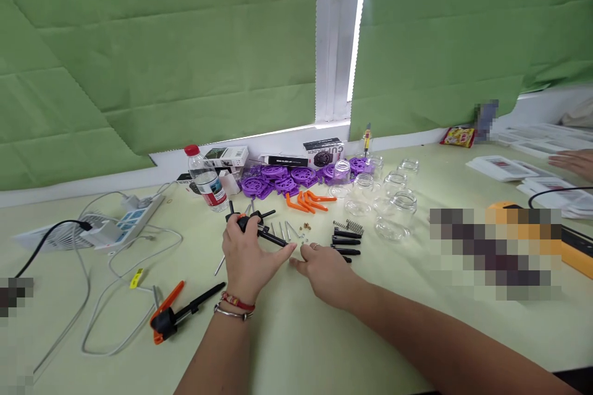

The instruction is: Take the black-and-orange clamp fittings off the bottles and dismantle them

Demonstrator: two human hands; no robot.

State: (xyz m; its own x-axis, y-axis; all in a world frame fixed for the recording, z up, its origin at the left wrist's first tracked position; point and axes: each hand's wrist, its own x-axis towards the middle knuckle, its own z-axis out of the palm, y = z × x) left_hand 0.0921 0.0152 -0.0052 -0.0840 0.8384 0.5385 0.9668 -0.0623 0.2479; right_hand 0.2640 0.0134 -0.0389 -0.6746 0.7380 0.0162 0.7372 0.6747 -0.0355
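Note:
In the head view my left hand point(245, 259) is wrapped around a black assembly with a long shaft point(271, 236) and a little orange near its top. Its thumb stretches toward the shaft's end. My right hand point(327, 274) lies close by, fingers curled together near the shaft tip; what they hold, if anything, is hidden. Just beyond are metal rods point(281, 230), small brass-coloured pieces point(306, 226) and springs point(349, 226). Several black plastic shafts point(346, 241) lie right of them. A similar black and orange assembly point(169, 318) rests left of my left forearm.
Purple plastic parts point(278, 179) and orange levers point(308, 202) sit behind the hands. Clear jars point(393, 210) stand at right, a water bottle point(206, 179) and power strip point(134, 219) at left. Cables cross the left side. Another person's hand point(574, 162) is at far right.

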